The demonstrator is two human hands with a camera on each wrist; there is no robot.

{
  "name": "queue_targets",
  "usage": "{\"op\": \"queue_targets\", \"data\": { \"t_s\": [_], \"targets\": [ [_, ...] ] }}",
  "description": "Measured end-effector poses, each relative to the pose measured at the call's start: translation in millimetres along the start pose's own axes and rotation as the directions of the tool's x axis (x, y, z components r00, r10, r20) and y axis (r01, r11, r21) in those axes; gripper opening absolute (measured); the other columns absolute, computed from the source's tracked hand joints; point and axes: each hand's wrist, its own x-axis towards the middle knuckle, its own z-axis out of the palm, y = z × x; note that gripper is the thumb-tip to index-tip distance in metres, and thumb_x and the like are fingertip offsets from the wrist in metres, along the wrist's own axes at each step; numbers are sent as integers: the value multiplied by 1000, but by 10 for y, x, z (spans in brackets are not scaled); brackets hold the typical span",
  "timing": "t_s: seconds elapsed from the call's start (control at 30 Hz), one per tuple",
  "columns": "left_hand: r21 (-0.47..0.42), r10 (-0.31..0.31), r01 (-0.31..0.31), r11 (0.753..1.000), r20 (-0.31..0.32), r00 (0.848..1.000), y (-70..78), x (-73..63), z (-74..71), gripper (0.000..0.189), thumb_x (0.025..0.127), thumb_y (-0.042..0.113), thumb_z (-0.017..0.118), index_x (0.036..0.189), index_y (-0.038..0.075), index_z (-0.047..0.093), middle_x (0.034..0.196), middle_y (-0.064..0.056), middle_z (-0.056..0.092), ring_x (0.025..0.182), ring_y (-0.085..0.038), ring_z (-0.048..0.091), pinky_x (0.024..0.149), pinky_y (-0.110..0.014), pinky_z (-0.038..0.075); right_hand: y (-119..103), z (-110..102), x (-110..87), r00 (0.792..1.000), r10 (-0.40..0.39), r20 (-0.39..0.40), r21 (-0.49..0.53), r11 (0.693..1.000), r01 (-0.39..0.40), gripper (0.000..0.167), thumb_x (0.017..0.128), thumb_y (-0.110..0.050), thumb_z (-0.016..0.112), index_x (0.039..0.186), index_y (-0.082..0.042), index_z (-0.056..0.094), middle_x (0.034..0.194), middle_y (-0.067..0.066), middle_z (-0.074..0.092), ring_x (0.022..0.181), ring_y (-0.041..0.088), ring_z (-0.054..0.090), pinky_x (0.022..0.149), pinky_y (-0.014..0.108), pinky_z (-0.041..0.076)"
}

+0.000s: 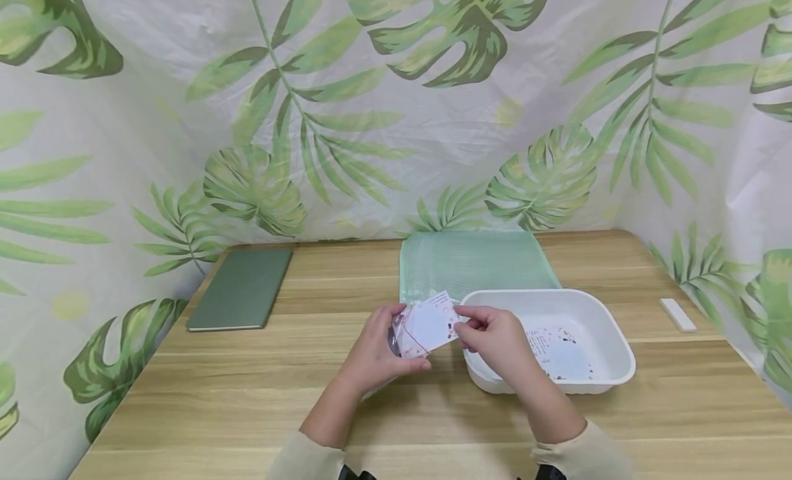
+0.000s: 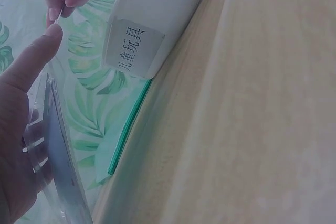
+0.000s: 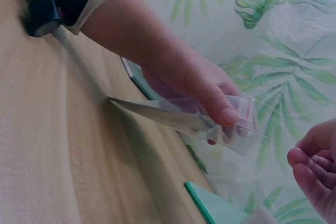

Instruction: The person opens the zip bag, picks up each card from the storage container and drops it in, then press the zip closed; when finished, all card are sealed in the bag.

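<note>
My left hand (image 1: pixel 376 351) grips a clear zip-lock plastic bag (image 3: pixel 181 115), thumb on one face and fingers behind it. Printed cards (image 1: pixel 428 324), white with a pale blue middle and small coloured figures, fan out at the bag's mouth. Between thumb and forefinger, my right hand (image 1: pixel 497 334) pinches the right edge of a card. In the left wrist view, the filled bag (image 2: pixel 62 150) appears edge-on beside the left palm. Just right of the hands stands a white plastic bin (image 1: pixel 594 308), with similar printed cards (image 1: pixel 564 355) lying on its bottom.
A green mesh pouch (image 1: pixel 473 260) lies behind the bin, partly covered by it. The dark green notebook (image 1: pixel 243 289) is at the table's back left. At the right lies a small white bar (image 1: pixel 678 315). A label (image 2: pixel 135 48) with printed characters is on the bin's side.
</note>
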Motion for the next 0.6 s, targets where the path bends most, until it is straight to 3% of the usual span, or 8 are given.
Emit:
{"op": "queue_targets", "data": {
  "t_s": [0.17, 0.33, 0.6],
  "targets": [
    [3, 13, -13, 1000, -12, 1000, -5, 16, 5, 99, 56, 31, 95, 138, 5, 47, 126, -8, 56, 109, -19, 54, 94, -39, 47, 3, 114, -16, 999, -34, -17, 20, 999, 34, 27, 84, -8, 70, 111, -4, 74, 72, 2, 67, 61, 11, 59, 56, 19, 46],
    [11, 12, -12, 1000, -16, 1000, -1, 19, 8, 97, 57, 31, 95, 137, 4, 48, 127, -8, 56, 112, -19, 54, 97, -41, 48, 47, 185, -7, 999, -36, 19, 81, 996, 34, 24, 84, -8, 72, 107, -4, 74, 72, 3, 66, 60, 17, 60, 53, 20, 46],
    [-9, 5, -5, 1000, -9, 1000, 0, 9, 2, 95, 58, 30, 94, 138, 5, 47, 128, -9, 55, 110, -20, 54, 95, -41, 49, 149, 293, 14, 988, -111, 111, 85, 991, 102, 27, 86, -16, 73, 111, -5, 73, 74, 3, 62, 59, 6, 52, 51, 20, 45]
  ]
}}
